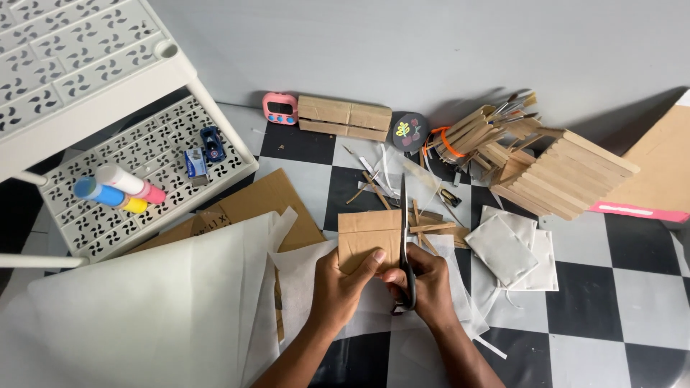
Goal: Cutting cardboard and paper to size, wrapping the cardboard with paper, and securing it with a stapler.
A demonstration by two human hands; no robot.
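A rectangular piece of cardboard is held near the middle of the checkered desk, just above the sheets of white paper that are spread beneath it. Its lower edge is pinched by the left hand, whose thumb is pressed against the front of the board. A pair of scissors is gripped by the right hand, the fingers closed through the handles; the blades are pointed away from the body and are laid along the right edge of the cardboard. Just to the right, folded white paper pieces are seen, and behind them a structure of wooden sticks. A grey plastic rack with coloured glue tubes stands at the left.
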